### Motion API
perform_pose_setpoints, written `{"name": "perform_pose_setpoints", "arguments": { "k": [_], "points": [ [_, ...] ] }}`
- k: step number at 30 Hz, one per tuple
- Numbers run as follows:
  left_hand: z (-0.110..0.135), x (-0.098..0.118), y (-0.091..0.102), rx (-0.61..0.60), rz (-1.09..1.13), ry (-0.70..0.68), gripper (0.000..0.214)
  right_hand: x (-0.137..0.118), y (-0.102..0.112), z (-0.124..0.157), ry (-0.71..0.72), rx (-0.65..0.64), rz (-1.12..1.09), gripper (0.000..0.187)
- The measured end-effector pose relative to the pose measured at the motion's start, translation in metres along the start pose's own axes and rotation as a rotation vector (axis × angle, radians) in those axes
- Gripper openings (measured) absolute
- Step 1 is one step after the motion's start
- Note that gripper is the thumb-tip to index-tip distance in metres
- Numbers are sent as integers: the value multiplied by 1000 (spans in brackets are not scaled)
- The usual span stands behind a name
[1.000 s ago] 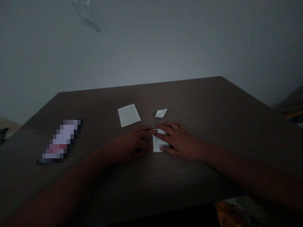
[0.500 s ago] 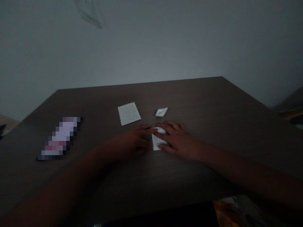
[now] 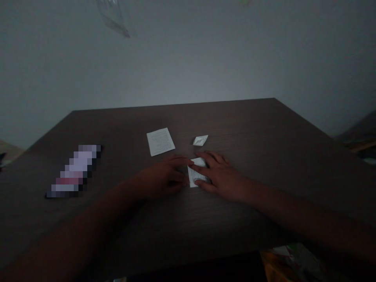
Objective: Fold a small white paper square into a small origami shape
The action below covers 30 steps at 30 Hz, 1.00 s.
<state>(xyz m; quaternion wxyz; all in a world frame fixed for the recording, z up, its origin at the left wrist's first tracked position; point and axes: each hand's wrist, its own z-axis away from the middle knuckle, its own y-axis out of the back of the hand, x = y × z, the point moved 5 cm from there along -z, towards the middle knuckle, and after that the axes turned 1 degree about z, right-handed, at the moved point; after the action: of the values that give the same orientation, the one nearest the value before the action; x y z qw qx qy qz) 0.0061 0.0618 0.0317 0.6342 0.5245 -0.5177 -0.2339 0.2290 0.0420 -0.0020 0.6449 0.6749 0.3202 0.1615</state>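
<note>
A small printed piece of paper lies flat on the brown table, partly covered by my fingers. My right hand rests across its right side with the fingers spread. From the left, my left hand reaches its extended index finger to the paper's upper left edge, close to a right fingertip; its other fingers curl loosely over the table. Just beyond my right hand sits a small folded paper shape, pointed at its ends. Behind my left hand lies a square sheet of printed paper.
A phone with a blurred-out screen lies on the left of the table. A pale wall stands behind the table, with a transparent plastic item on it. Colourful items show below the front edge at the right.
The left index finger has drawn back slightly on the paper, and the right fingers have shifted a little, so more of its print shows. The view has tilted slightly.
</note>
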Motion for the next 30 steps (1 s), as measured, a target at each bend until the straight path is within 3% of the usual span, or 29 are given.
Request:
{"name": "perform_pose_setpoints", "arguments": {
  "k": [4, 7, 16, 20, 23, 30],
  "points": [
    [-5, -1, -8, 113, 64, 170, 11, -2, 0, -1, -15, 0, -29, 63],
    [-10, -1, -17, 189, -3, 289, 19, -4, 1, -1, -23, 16, -40, 59],
    [-14, -7, -20, 150, -89, 286, 26, 22, 22, -4, 17, 200, -196, 30],
    [-14, -6, -19, 112, -79, 300, 30, 26, 29, -7, 65, 71, -253, 14],
    [-14, -1, -16, 120, -90, 279, 30, 19, 32, -5, 129, -14, -280, 15],
    [-16, 5, -20, 76, -123, 233, 29, 17, 34, -5, 115, -55, -237, 12]
  ]
}}
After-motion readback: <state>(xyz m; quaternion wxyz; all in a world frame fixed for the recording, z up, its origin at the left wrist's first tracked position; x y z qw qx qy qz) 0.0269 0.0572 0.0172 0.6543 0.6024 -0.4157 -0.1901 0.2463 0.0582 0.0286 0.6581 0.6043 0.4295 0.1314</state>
